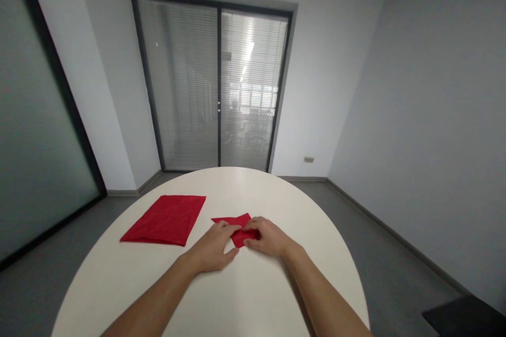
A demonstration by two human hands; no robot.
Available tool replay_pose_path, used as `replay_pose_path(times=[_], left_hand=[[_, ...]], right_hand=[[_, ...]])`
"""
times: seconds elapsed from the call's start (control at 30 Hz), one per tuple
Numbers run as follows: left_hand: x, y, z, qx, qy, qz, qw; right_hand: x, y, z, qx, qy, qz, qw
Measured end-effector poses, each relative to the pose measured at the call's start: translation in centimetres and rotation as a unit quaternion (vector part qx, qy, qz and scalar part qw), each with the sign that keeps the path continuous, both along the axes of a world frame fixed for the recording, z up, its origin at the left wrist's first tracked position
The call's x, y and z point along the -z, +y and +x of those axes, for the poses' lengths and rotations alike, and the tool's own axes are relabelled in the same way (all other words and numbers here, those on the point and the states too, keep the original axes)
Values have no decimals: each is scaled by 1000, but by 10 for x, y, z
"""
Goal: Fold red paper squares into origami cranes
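Observation:
A small red cloth (236, 225), folded into an angular shape, lies near the middle of the round white table (245, 295). My left hand (215, 247) rests on its left part with the fingers pressed down on the fabric. From the right, my right hand (266, 236) covers the other side, fingers pinched on a fold. Both hands hide much of the cloth. A larger red cloth (166, 219), folded flat into a rectangle, lies to the left, apart from my hands.
The table's far edge curves in front of a glass sliding door with blinds (215, 87). Grey floor surrounds the table. A dark object (466, 316) sits at the lower right corner of the view.

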State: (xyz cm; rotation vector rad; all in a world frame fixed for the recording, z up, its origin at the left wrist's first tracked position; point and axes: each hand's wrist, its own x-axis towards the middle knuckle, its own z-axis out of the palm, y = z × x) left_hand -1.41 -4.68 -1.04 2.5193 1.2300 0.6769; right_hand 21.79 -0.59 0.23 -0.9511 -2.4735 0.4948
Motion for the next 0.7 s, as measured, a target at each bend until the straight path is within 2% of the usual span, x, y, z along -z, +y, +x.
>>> replay_pose_path(times=[0.17,0.5,0.7], left_hand=[[3,4,0,-2,-9,23,1000],[-1,5,3,-16,-13,51,998],[5,12,11,-89,-36,43,994]], right_hand=[[0,0,2,3,1,-9,1000],[-3,0,2,30,7,-25,999],[-4,0,3,50,-4,-17,999]])
